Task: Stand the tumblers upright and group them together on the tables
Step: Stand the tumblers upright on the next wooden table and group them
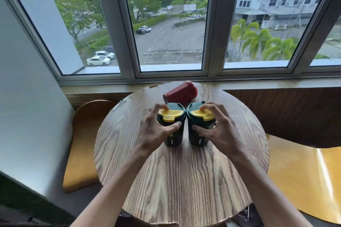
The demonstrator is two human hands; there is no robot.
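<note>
Two dark green tumblers with yellow lids stand upright side by side on a round wooden table [184, 180], their lids touching. My left hand [154, 131] grips the left green tumbler [172, 139] around its lid and upper body. My right hand [216, 131] grips the right green tumbler [197, 139] the same way. Behind them a red tumbler [181, 91] lies on its side near the table's far edge, its lid pointing right.
A wooden window sill [276, 84] runs just behind the table under large windows. A yellow-cushioned chair [83, 153] stands at the left, another yellow seat [304, 180] at the right. A white wall [24, 116] closes the left side.
</note>
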